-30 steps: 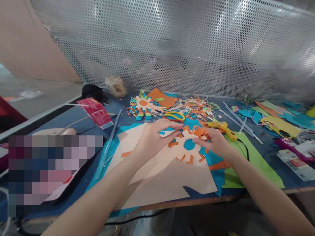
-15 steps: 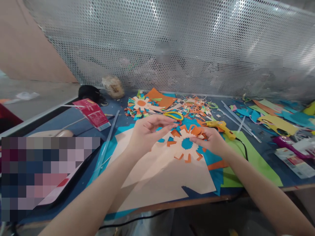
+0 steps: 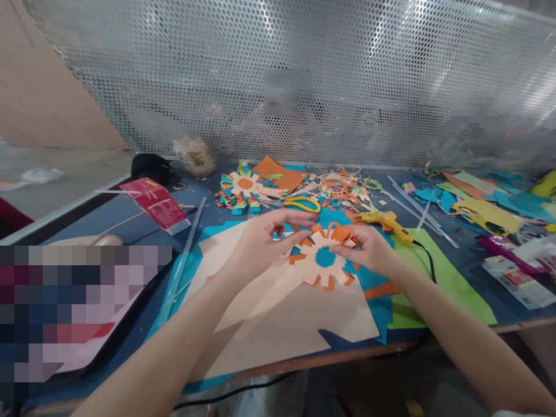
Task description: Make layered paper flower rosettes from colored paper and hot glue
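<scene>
While it lies flat on a cream sheet (image 3: pixel 299 324) near the table's front edge, the paper flower (image 3: pixel 324 258) shows a blue centre, cream petals and orange tabs poking out round the rim. With both forearms reaching in from below, the left hand (image 3: pixel 260 240) curls over the flower's upper left, thumb and fingers pinching a petal tip, while the right hand (image 3: pixel 369 249) rests on its right side, fingertips pinching the edge. Half a second ago the left hand hovered higher with looser fingers; now it has come down onto the flower
</scene>
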A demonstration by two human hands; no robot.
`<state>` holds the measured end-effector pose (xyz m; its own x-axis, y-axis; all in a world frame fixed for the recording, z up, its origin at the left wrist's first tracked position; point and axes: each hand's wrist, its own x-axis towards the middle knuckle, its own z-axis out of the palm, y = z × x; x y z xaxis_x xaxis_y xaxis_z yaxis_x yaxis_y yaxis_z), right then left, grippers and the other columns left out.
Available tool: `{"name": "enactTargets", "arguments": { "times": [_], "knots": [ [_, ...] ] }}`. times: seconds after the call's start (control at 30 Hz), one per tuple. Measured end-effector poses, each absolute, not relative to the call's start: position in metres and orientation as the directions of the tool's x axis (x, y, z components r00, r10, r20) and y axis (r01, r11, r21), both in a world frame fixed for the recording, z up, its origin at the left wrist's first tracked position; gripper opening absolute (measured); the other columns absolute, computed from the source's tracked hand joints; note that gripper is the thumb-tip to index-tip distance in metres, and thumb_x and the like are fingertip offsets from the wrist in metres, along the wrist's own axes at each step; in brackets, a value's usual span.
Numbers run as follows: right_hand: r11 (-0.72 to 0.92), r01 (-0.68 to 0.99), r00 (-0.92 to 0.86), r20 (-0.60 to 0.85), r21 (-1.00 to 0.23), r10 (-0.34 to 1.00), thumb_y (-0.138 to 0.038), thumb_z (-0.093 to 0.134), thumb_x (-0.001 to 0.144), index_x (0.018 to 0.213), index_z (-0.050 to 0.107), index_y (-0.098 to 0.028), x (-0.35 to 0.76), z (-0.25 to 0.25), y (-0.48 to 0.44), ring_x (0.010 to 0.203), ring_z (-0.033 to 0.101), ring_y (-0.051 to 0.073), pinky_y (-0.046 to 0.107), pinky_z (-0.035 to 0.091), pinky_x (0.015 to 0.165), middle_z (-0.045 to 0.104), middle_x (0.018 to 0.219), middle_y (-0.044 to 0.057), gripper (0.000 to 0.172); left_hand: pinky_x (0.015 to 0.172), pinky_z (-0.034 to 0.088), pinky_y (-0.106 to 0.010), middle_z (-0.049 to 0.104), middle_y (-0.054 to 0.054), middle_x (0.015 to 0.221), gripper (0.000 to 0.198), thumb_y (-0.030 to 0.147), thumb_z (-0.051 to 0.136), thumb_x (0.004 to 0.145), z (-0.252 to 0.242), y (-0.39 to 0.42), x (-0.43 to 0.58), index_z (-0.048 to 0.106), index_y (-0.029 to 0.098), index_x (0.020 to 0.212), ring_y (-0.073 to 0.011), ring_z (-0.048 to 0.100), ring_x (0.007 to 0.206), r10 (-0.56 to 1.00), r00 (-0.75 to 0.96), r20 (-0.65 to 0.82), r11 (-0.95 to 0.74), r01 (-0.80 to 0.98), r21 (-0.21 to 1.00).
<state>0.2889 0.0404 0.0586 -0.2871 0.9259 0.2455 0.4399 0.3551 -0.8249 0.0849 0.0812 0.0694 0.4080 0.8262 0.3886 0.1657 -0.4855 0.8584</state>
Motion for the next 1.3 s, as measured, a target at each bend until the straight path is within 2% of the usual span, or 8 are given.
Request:
{"name": "enactTargets", "arguments": {
  "times": [0.17,0.3,0.43,0.7,0.87,1.0,1.13,1.3],
  "knots": [
    [0.330,0.476,-0.276,0.218,-0.815,0.936,-0.036,0.059,0.073,0.076,0.061,-0.015,0.289,0.057,0.040,0.045,0.037,0.005,0.018,0.033,0.040,0.048,0.056,-0.004,0.021,0.052,0.044,-0.023,0.066,-0.007,0.092,0.028,0.031,0.062,0.073,0.069,0.079,0.086,0.064,0.018,0.097,-0.0132,0.058,0.064,0.823,0.463,0.330,-0.463,0.209,0.861],
    [0.351,0.456,-0.297,0.233,-0.817,0.926,-0.036,0.059,0.073,0.081,0.063,-0.015,0.288,0.056,0.039,0.051,0.044,0.007,0.019,0.038,0.045,0.055,0.063,-0.001,0.023,0.056,0.046,-0.025,0.064,-0.006,0.087,0.030,0.027,0.059,0.073,0.066,0.081,0.084,0.061,0.018,0.102,-0.0135,0.058,0.064,0.819,0.504,0.276,-0.409,0.175,0.895],
    [0.362,0.421,-0.318,0.239,-0.831,0.918,-0.034,0.059,0.073,0.084,0.064,-0.015,0.288,0.058,0.039,0.056,0.048,0.008,0.019,0.041,0.049,0.061,0.071,0.002,0.022,0.056,0.046,-0.023,0.063,-0.004,0.081,0.028,0.021,0.059,0.071,0.067,0.082,0.083,0.062,0.018,0.098,-0.0129,0.057,0.064,0.813,0.497,0.303,-0.428,0.159,0.890],
    [0.270,0.444,-0.282,0.153,-0.854,0.947,-0.039,0.059,0.073,0.081,0.063,-0.014,0.289,0.056,0.039,0.044,0.040,0.005,0.019,0.034,0.039,0.054,0.061,-0.001,0.026,0.054,0.045,-0.023,0.065,-0.004,0.076,0.022,0.019,0.059,0.069,0.069,0.078,0.085,0.065,0.018,0.091,-0.0128,0.057,0.064,0.815,0.437,0.380,-0.497,0.192,0.846],
    [0.276,0.425,-0.283,0.163,-0.862,0.945,-0.036,0.059,0.073,0.082,0.063,-0.015,0.289,0.057,0.040,0.046,0.039,0.005,0.019,0.035,0.041,0.056,0.064,-0.001,0.023,0.063,0.050,-0.024,0.068,-0.005,0.079,0.022,0.027,0.067,0.067,0.064,0.086,0.082,0.066,0.017,0.086,-0.0151,0.062,0.073,0.877,0.369,0.309,-0.328,-0.012,0.945],
    [0.284,0.419,-0.282,0.174,-0.862,0.944,-0.034,0.060,0.072,0.076,0.061,-0.014,0.289,0.057,0.041,0.050,0.043,0.006,0.019,0.037,0.045,0.054,0.062,-0.001,0.021,0.056,0.048,-0.021,0.068,-0.003,0.074,0.025,0.029,0.069,0.065,0.063,0.091,0.079,0.065,0.017,0.086,-0.0123,0.061,0.064,0.901,0.344,0.265,-0.236,-0.123,0.964],
    [0.273,0.433,-0.276,0.161,-0.859,0.948,-0.037,0.060,0.072,0.075,0.061,-0.014,0.289,0.057,0.041,0.049,0.041,0.006,0.019,0.036,0.045,0.052,0.060,-0.002,0.023,0.064,0.050,-0.025,0.067,-0.006,0.088,0.029,0.029,0.065,0.070,0.066,0.084,0.082,0.062,0.016,0.096,-0.0161,0.062,0.079,0.840,0.410,0.357,-0.401,0.025,0.916],
    [0.286,0.444,-0.329,0.142,-0.849,0.934,-0.036,0.057,0.075,0.084,0.063,-0.014,0.287,0.059,0.038,0.048,0.038,0.006,0.018,0.033,0.043,0.051,0.060,-0.002,0.025,0.064,0.046,-0.024,0.065,-0.004,0.098,0.033,0.025,0.058,0.077,0.067,0.073,0.087,0.057,0.021,0.110,-0.0142,0.057,0.080,0.682,0.539,0.494,-0.707,0.312,0.635]
  ]
}}
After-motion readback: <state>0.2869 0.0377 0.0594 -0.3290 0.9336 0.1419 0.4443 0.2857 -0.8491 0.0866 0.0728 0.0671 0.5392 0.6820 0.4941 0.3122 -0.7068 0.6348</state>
